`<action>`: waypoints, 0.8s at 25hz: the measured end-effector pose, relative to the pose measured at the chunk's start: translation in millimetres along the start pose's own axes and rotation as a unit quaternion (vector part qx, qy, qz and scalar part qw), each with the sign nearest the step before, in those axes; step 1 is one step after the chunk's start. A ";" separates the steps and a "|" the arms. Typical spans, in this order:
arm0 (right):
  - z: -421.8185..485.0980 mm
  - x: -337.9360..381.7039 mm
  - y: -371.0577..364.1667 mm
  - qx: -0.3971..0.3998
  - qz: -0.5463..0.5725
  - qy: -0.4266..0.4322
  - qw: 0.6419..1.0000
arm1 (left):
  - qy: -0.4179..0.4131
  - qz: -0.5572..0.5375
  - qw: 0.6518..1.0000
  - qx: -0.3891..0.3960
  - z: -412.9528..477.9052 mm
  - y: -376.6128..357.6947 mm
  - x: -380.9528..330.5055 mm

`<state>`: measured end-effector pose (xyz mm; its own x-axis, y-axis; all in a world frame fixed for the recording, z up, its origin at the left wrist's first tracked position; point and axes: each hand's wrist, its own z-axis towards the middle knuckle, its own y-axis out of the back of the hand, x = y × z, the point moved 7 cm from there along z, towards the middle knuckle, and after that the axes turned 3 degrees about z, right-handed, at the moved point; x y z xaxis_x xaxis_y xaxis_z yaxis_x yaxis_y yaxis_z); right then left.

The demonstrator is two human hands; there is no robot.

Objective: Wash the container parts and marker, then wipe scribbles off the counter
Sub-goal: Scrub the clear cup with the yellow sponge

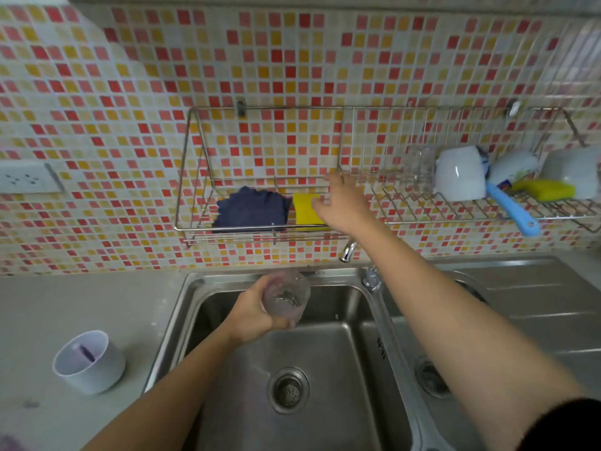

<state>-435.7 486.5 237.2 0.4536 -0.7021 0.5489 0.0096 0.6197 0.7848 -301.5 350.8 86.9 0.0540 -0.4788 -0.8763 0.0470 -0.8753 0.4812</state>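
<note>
My left hand (252, 315) grips a clear plastic container part (286, 296) over the left sink basin (341, 336), its open mouth facing me. My right hand (341, 205) is raised to the wire wall rack (195, 177), fingers spread and relaxed, touching a yellow sponge (305, 208) that lies in the rack. A dark blue cloth (252, 209) lies left of the sponge. On the counter at the left stands a white cup-shaped container part (89, 362) with a purple marker (87, 352) inside. Purple scribbles (31, 404) mark the counter near the bottom left.
The faucet (348, 250) sits below the rack, between two steel basins. A second wire rack (487, 206) to the right holds a glass, white mugs, a blue-handled brush and another yellow sponge. A wall socket (27, 179) is at the left.
</note>
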 end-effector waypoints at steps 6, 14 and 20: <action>30.2 -7.0 -62.3 0.196 -0.049 -0.156 0.967 | -0.022 0.035 0.999 0.015 -17.9 31.5 3.5; -72.0 58.2 8.6 0.021 0.011 0.166 0.986 | -0.059 0.087 0.994 0.014 -22.3 57.7 15.8; -172.3 29.3 -68.2 0.212 -0.116 0.220 0.945 | -0.077 0.168 0.981 0.064 -33.1 38.9 21.7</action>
<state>-269.5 484.1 150.2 0.8112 -0.5299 0.2473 -0.1601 0.2055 0.9655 -265.5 308.5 87.4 -0.1065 -0.7371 -0.6674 -0.0736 -0.6635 0.7446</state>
